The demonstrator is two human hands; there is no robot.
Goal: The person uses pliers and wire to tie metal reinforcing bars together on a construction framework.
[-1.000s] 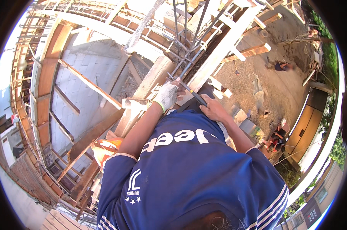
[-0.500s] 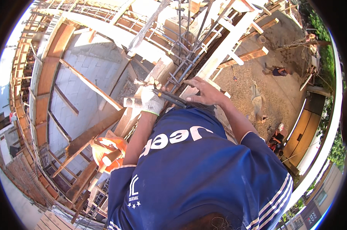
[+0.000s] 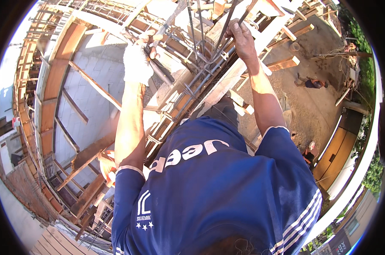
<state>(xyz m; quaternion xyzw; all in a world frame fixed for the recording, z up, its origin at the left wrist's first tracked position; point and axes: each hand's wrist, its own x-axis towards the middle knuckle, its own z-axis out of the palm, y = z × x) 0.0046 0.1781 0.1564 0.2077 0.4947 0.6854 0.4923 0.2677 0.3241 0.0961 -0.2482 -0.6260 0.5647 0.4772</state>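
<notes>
My left hand (image 3: 138, 63), in a white glove with bare fingertips, is closed around a dark-handled tool (image 3: 161, 75) that looks like pincers. The handle points down to the right beside the timber formwork; the tool's head is hard to make out. Farther right and higher up, my bare right hand (image 3: 242, 39) is closed on a thin upright steel rebar (image 3: 226, 29). Several other bars rise beside it from the rebar cage (image 3: 196, 83), which runs diagonally between my arms inside the wooden formwork.
A pale formwork board (image 3: 224, 85) edges the cage on the right, with a sandy yard (image 3: 298, 91) far below and people in it. Left lies a grey block wall (image 3: 88, 80) with slanting timber props (image 3: 94, 87). An orange container (image 3: 107, 165) is beside my left arm.
Both hands have moved up and away from my body, the left also leftward with the tool. My right hand was open near my waist and has taken hold of the rebar.
</notes>
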